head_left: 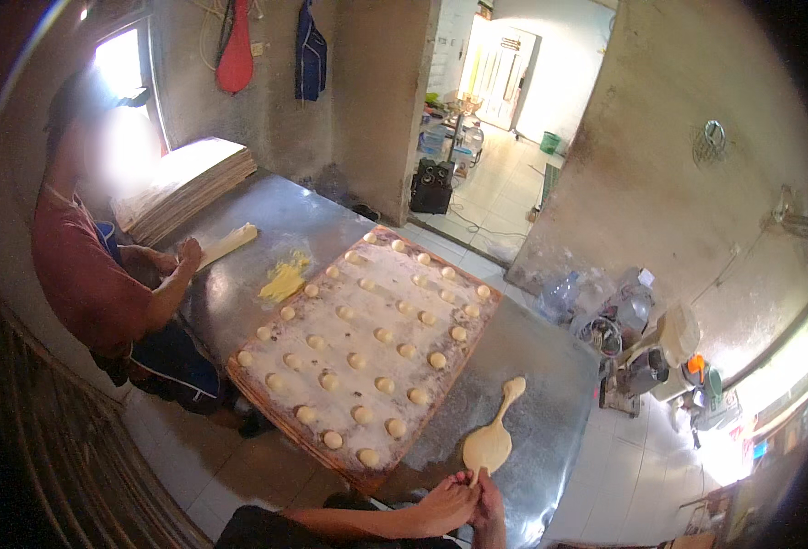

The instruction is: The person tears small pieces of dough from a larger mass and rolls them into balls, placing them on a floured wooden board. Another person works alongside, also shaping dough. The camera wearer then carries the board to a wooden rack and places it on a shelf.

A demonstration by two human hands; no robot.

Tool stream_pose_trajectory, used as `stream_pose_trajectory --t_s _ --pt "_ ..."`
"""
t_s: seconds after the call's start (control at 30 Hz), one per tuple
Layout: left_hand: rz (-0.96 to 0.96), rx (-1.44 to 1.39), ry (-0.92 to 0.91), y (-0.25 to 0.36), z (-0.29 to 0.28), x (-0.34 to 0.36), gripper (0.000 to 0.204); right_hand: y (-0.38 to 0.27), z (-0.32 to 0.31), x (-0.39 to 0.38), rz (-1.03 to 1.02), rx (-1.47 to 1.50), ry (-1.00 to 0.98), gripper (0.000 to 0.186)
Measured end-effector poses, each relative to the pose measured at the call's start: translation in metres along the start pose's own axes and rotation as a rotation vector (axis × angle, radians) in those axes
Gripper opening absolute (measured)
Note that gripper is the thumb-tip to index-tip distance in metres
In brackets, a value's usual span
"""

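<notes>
Near the lower edge, my left hand (450, 503) and my right hand (484, 496) come together with curled fingers, pinching the near end of a piece of pale dough (486, 446). That dough lies flat on the metal table (541, 375), rounded in the middle, with a narrow neck running away from me to a small knob. Left of it is a wooden board (316, 366) dusted with flour, holding several rows of small round dough balls.
A co-worker (93, 274) at the left handles a long dough strip (226, 245) beside a yellow smear (285, 274). Stacked boards (184, 188) sit behind. A doorway (491, 119) opens at the back; jugs and buckets (642, 339) crowd the floor at right.
</notes>
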State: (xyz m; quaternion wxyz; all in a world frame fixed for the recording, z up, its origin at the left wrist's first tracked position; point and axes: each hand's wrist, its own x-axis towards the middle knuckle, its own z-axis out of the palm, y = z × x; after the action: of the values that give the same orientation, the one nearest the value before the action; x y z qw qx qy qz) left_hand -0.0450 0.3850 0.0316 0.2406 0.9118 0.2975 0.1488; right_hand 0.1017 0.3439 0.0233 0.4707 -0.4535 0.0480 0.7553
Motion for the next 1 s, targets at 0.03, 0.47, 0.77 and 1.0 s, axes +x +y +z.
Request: stream_pose_trajectory --t_s 0.03,0.47,0.77,1.0 --pt "0.107 0.089 0.229 0.010 -0.007 -0.019 0.057 0.013 0.004 0.007 -0.064 0.159 -0.018 0.050" --pt "0.274 -0.025 0.191 0.015 0.070 0.041 0.017 0.046 -0.110 -0.036 -1.225 -1.348 0.614 0.040" --pt "0.222 -0.101 0.143 0.003 0.038 0.025 0.023 0.002 -0.096 -0.033 -1.000 -2.066 0.824 0.053" --pt "0.087 -0.015 0.259 0.027 0.020 0.011 0.034 0.011 -0.131 0.016 -1.250 -2.047 0.202 0.052"
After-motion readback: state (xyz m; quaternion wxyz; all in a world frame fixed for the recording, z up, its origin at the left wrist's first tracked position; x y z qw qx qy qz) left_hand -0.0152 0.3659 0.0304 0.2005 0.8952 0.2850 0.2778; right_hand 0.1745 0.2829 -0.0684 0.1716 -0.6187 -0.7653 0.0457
